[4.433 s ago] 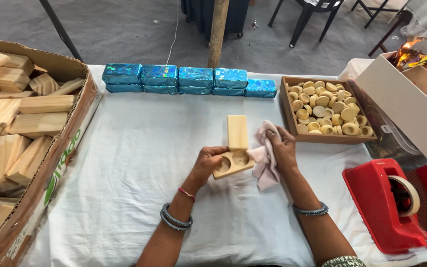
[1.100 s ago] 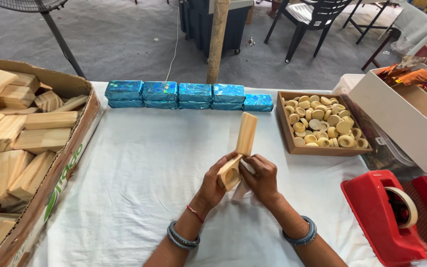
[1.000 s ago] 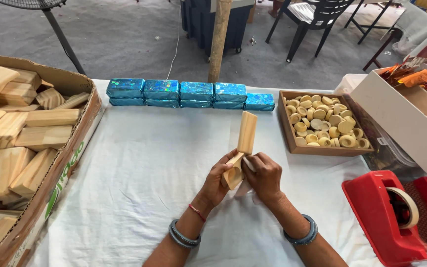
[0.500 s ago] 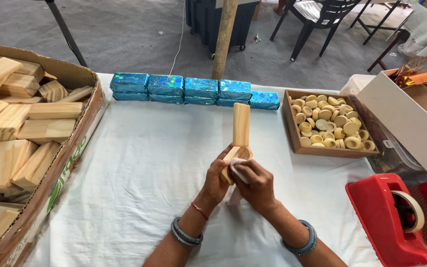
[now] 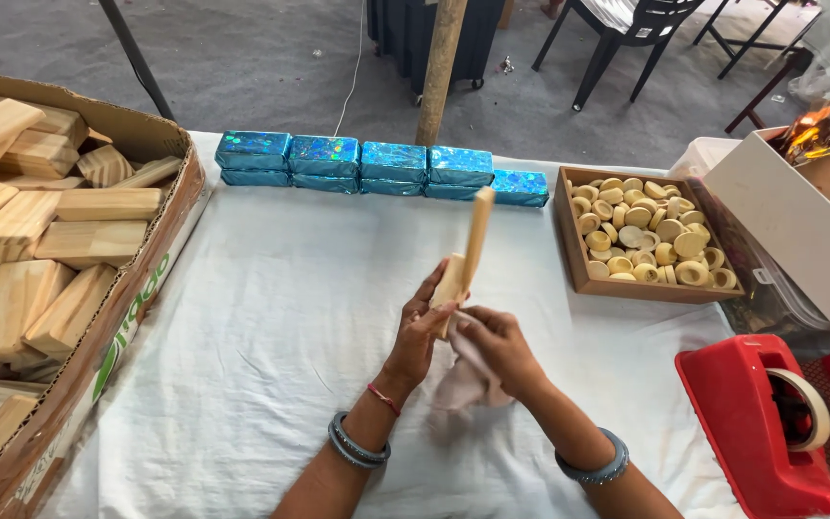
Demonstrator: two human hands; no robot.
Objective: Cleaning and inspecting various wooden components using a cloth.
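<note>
Both hands (image 5: pixel 463 336) clasp the wooden piece (image 5: pixel 466 252) upright, long axis tilted slightly right.

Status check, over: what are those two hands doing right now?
Left hand holds wooden piece upright, edge-on. Right hand presses pale cloth at its lower end. Nothing in the way on the white tablecloth.

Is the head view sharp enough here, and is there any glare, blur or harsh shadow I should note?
Head view: even daylight, soft shadows on the white cloth; the blue packets glint with small reflections; the wooden piece in the left hand is sharp, while the rag under the right hand looks slightly smeared; the edges bend a little from the wide lens.
</note>
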